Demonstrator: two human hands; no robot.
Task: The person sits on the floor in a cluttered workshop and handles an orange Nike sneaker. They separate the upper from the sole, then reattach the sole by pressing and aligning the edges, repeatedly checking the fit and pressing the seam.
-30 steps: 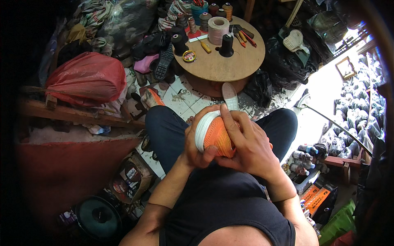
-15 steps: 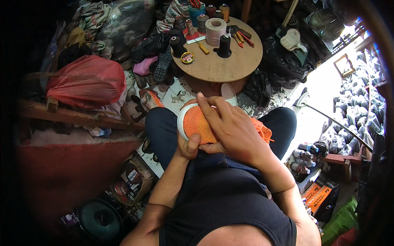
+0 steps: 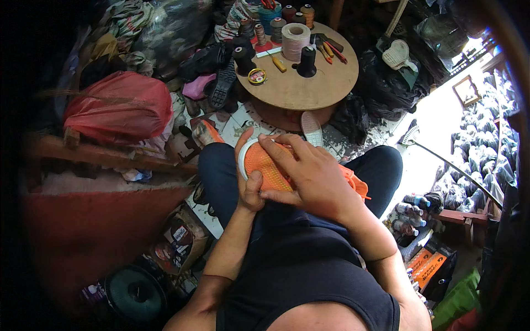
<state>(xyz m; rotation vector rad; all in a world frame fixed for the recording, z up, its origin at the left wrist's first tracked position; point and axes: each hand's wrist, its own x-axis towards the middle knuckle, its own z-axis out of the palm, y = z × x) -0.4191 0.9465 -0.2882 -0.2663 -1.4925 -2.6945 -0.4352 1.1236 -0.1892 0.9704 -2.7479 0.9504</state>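
An orange mesh sneaker with a white sole edge lies above my lap, between my knees. My left hand grips it at the toe, thumb on the mesh and fingers behind the white rim. Across the upper rests my right hand, its fingers and thumb pressing around the mesh. Orange laces and the shoe's collar stick out past the right wrist; the middle of the shoe is covered by that hand.
Ahead stands a round wooden table bearing thread spools, a white twine roll, pliers and a yellow-handled tool. A pale shoe sole leans below it. At left sits a red plastic bag; several bottles stand at right.
My right fingers have shifted slightly over the mesh and lie lower on the toe. Left fingers now show behind the white rim. The view has moved a little.
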